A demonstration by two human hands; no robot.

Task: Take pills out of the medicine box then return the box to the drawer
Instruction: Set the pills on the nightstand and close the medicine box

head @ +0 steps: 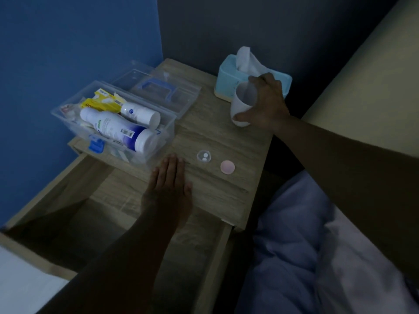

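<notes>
A: Where is the clear plastic medicine box point(113, 123) with the blue latch?

B: On the wooden nightstand top point(226, 141), just beyond the fingertips of the left hand point(169, 186), which lies flat, fingers straight and together, holding nothing. The box's hinged clear lid with the blue handle point(158, 89) is thrown back behind it.

A: And the other hand?

B: The right hand point(264, 100) has its fingers wrapped round a white cup point(241, 105), tilted, just in front of the pale blue tissue box point(229, 85). The small clear round dish holding two white pills point(204, 156) sits between the two hands, a pink disc point(227, 167) just beside it.

A: How will the box handle?

B: Probably stiff but smooth, fairly light, its white bottles point(118, 128) liable to roll. I'd shut the lid and latch it first, then lift by the handle into the open wooden drawer point(108, 200) below the left wrist.
</notes>
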